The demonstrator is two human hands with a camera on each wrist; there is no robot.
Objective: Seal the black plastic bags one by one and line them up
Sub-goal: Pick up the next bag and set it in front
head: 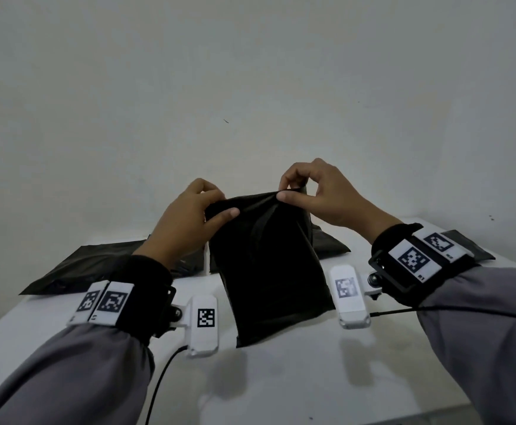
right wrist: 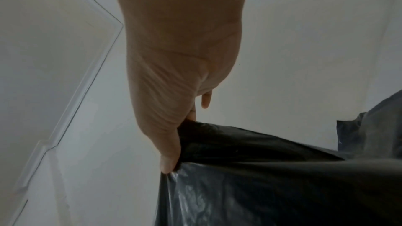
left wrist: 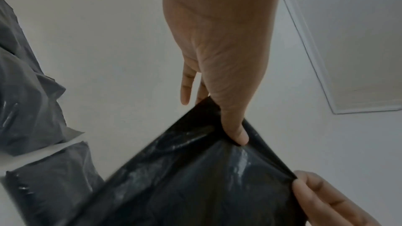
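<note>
A black plastic bag (head: pixel 269 265) is held up over the white table (head: pixel 281 378), its lower end hanging close above the tabletop. My left hand (head: pixel 217 207) pinches the left end of its top edge between thumb and fingers. My right hand (head: pixel 284 191) pinches the same edge at its right end. In the left wrist view the thumb (left wrist: pixel 237 133) presses on the bag (left wrist: pixel 195 186). The right wrist view has the thumb (right wrist: pixel 167 161) clamped on the bag's (right wrist: pixel 282 178) folded rim.
More black bags lie flat on the table behind: one at the left (head: pixel 91 265), one behind the held bag (head: pixel 330 243), one at the far right (head: pixel 471 246). A plain white wall stands just behind the table. A cable (head: pixel 158 384) runs from my left wrist.
</note>
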